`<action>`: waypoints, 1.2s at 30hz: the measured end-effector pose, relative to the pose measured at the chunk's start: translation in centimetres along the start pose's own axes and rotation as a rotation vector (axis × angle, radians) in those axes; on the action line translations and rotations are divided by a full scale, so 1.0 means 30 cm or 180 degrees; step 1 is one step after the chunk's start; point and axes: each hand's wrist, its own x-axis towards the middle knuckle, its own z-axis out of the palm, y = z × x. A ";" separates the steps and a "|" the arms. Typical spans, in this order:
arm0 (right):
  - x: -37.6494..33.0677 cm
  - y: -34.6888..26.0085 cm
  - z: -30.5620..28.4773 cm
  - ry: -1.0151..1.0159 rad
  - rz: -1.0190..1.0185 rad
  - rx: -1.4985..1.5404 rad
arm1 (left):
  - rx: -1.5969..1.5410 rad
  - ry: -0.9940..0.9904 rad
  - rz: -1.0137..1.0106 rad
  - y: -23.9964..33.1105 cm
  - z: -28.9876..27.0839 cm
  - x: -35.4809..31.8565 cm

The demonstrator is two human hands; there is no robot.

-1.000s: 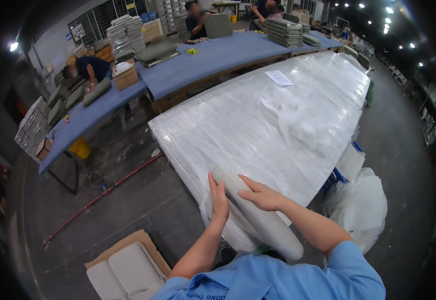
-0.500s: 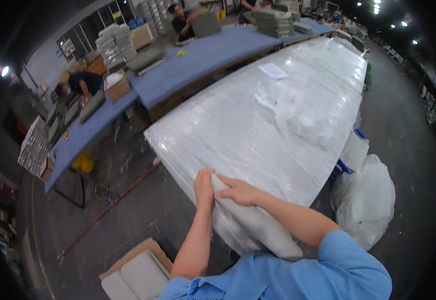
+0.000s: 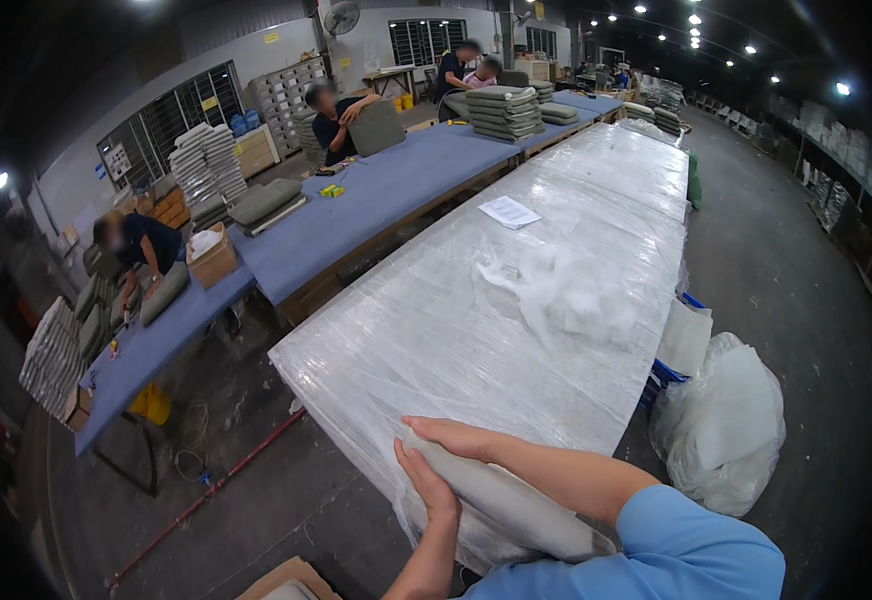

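A long grey flat cushion [image 3: 516, 505] lies across the near end of a long table wrapped in clear plastic film [image 3: 516, 300]. My left hand [image 3: 428, 483] grips the cushion's near end from below and the left. My right hand [image 3: 456, 437] lies on top of the same end, its forearm running along the cushion to my blue sleeve. Crumpled clear plastic [image 3: 566, 290] and a white paper sheet [image 3: 509, 211] lie farther up the table.
A long blue table [image 3: 356, 215] to the left holds grey cushions [image 3: 501, 110]; several other people work along it. A cardboard box [image 3: 281, 582] stands on the floor at lower left. A full clear plastic bag [image 3: 726, 420] sits at the table's right side.
The view has lifted, showing more of the hall. Both hands stay on the cushion's end, which has shifted lower toward me.
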 end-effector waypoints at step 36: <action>-0.518 -0.059 0.403 0.2318 -0.1078 0.1013 | 0.0233 -0.1831 -0.0559 0.384 -0.068 -0.404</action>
